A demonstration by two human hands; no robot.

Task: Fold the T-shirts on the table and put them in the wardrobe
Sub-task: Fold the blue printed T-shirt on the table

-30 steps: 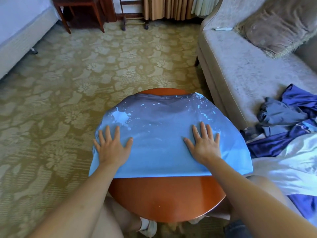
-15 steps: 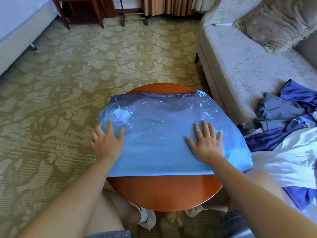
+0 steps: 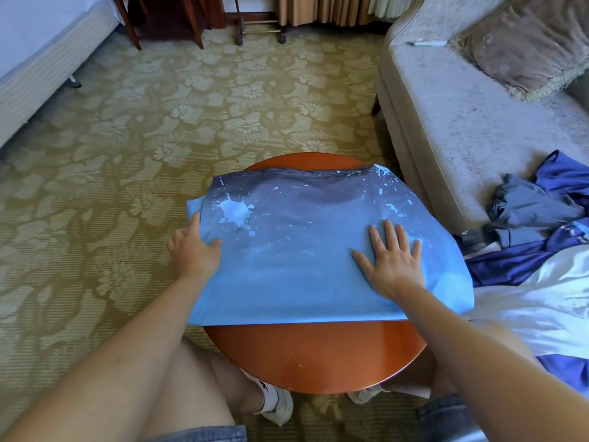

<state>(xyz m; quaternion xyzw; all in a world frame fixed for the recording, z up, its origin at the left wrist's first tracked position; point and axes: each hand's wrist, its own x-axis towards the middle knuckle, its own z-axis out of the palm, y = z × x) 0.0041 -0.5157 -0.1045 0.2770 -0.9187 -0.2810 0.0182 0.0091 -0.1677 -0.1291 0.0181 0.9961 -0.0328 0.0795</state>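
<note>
Hotel-style bedroom, bed (image 3: 38, 49) edge, patterned carpet (image 3: 178, 122), upholstered sofa (image 3: 462, 122), curtains (image 3: 318, 9)

A round, reddish-brown wooden worktop (image 3: 312, 355) is standing on the flower-patterned carpeted floor (image 3: 127, 154). A blue T-shirt (image 3: 302, 256) with pale splashes is lying spread flat over the worktop's middle and far half, overhanging the rim at 3 and 9 o'clock and leaving bare wood showing from 5 to 7 o'clock. At 2 o'clock from the worktop a grey sofa (image 3: 462, 129) is carrying a brown cushion (image 3: 526, 43) at its far end, a small pen-like thing (image 3: 427, 43) beside that, and a crumpled heap of grey and dark blue clothes (image 3: 535, 212) at its near end.
</note>
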